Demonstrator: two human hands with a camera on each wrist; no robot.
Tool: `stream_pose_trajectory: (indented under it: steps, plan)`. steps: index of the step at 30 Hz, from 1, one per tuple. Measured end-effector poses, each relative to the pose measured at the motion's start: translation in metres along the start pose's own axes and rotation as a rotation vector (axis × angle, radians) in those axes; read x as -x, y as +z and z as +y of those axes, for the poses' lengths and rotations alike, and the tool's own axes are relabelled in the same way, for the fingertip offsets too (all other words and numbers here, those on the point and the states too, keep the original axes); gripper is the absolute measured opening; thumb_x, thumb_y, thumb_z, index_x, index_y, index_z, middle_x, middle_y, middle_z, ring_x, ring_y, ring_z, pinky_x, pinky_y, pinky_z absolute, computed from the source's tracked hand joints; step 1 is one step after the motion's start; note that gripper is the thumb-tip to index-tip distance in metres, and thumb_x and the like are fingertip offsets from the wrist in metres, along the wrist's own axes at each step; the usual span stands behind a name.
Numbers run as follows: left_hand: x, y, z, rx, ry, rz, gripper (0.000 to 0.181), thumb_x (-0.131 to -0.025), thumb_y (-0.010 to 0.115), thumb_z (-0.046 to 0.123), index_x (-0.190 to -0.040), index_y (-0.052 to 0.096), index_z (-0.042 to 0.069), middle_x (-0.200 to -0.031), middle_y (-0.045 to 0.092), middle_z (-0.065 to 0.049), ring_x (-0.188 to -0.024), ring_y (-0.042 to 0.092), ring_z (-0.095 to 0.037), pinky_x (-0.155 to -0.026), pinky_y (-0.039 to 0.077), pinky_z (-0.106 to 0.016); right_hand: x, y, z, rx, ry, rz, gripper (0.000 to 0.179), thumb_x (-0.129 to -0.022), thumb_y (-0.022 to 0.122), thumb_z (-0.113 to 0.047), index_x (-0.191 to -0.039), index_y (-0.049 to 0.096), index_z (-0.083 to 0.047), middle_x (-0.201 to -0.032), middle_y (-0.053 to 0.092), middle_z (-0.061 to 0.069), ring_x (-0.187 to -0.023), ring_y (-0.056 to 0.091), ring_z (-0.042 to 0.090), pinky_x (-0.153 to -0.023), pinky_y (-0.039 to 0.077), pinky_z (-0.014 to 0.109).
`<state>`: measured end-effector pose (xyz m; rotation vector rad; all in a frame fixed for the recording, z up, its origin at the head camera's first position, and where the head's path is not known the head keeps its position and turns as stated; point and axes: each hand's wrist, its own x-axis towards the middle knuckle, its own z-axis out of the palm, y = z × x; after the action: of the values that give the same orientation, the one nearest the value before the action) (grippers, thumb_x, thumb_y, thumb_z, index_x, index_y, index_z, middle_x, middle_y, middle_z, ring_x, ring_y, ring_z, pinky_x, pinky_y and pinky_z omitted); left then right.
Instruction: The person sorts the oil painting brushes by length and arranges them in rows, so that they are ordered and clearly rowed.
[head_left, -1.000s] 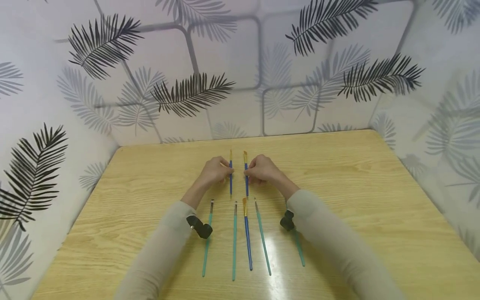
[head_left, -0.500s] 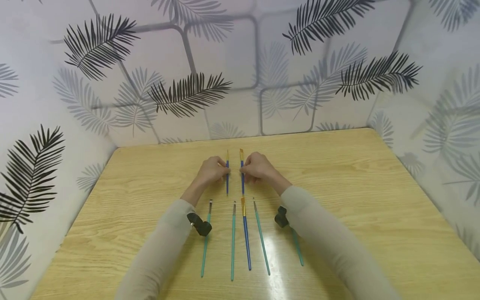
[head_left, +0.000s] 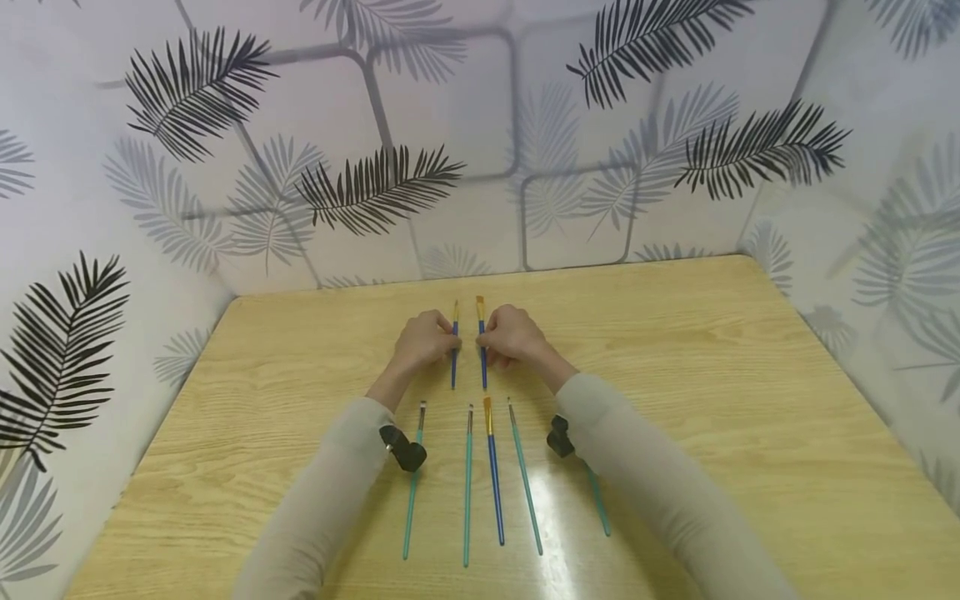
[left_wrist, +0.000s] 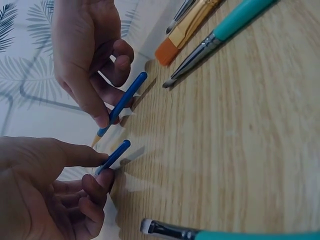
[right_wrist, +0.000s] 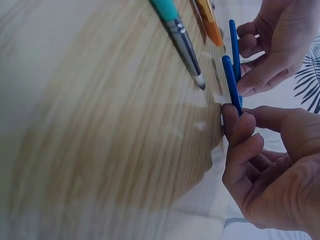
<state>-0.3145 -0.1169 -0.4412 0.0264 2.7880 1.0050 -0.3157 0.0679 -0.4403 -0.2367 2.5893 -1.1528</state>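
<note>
In the head view my left hand pinches a slim blue paintbrush by its handle, the gold end with a thin tip pointing to the back wall. Just right of it, my right hand pinches a second blue paintbrush, whose flat brown bristles also point away. Both brushes run side by side with a narrow gap between them. The left wrist view shows thumb and fingers around the left blue handle, its rounded end over the wood. In the right wrist view, the right blue handle tilts up from the fingertips.
Nearer the person, a row of several brushes lies on the wooden table: a blue one in the middle, with teal ones on both sides. The forearms pass over the outer teal brushes. A leaf-patterned wall stands behind.
My right hand has shifted slightly left with its brush, narrowing the gap between the two held brushes a little. The left hand has moved slightly left; the row of brushes lies as before.
</note>
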Motion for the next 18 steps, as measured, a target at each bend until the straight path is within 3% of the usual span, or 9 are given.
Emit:
stream_pose_trajectory:
  steps: [9,18]
  plan:
    - [0.004,0.001,0.005,-0.081,0.006,0.051,0.026,-0.092,0.074,0.018,-0.111,0.065,0.003,-0.071,0.068,-0.005,-0.054,0.057,-0.014,-0.053,0.043,-0.026,-0.001,0.003,-0.011,0.085,0.030,0.007,0.026,-0.100,0.067,-0.016,-0.079,0.067,0.000,-0.067,0.074,0.005,-0.044,0.061,0.013,-0.042,0.046,0.021]
    - [0.009,0.004,0.005,-0.119,0.018,0.075,0.030,-0.092,0.075,0.020,-0.115,0.064,0.004,-0.093,0.070,-0.009,-0.070,0.060,-0.019,-0.071,0.048,-0.037,-0.004,0.008,-0.013,0.131,0.064,0.030,0.031,-0.098,0.070,-0.019,-0.073,0.069,0.000,-0.064,0.072,0.005,-0.044,0.062,0.014,-0.040,0.045,0.021]
